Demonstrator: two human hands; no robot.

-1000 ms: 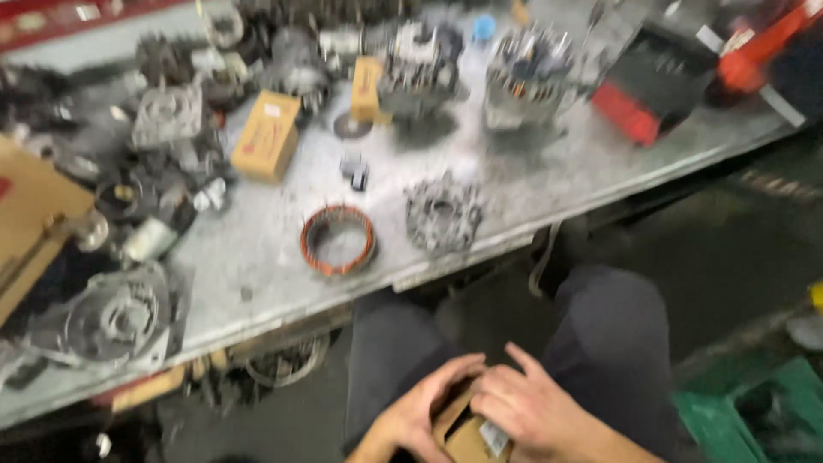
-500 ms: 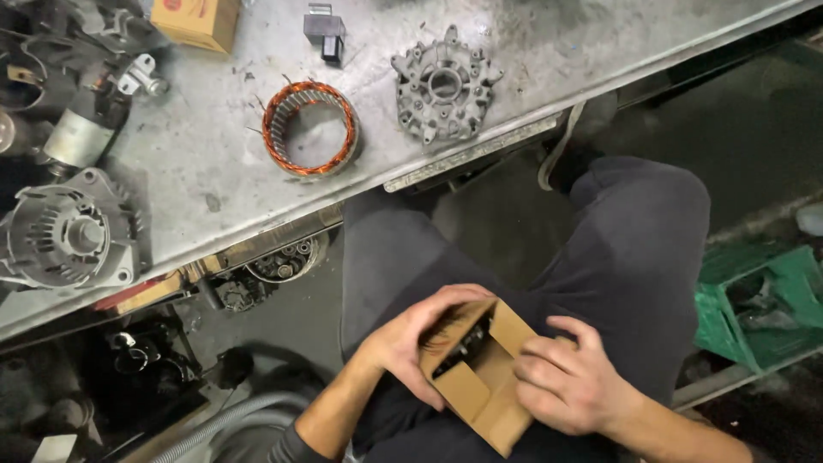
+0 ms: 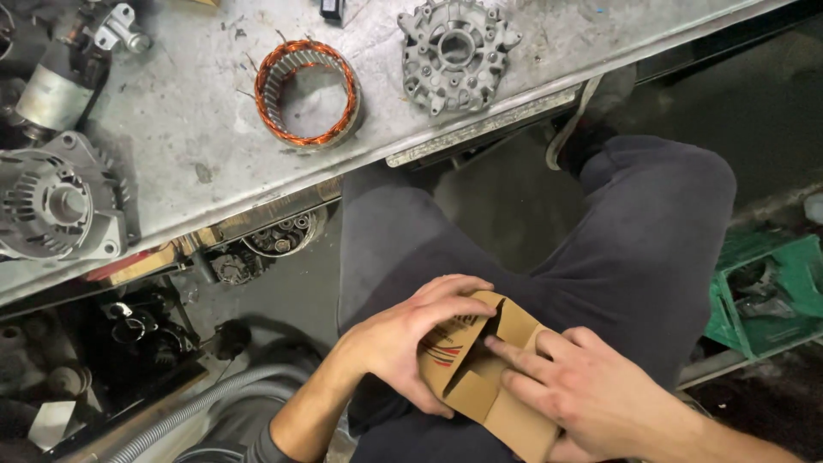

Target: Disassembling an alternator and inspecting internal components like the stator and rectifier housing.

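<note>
While held in lap | cardboard box [image 3: 480, 377]: brown, red-striped, flaps closed

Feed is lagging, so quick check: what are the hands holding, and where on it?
Both hold a small cardboard box over the lap: left hand wraps its upper end, right hand presses fingers on its flaps.

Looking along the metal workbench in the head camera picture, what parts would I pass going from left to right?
Finned grey alternator housing → small cylindrical motor → copper-wound ring → star-shaped grey metal casting. Below the workbench, the left hand and right hand hold a cardboard box on the lap.
</note>
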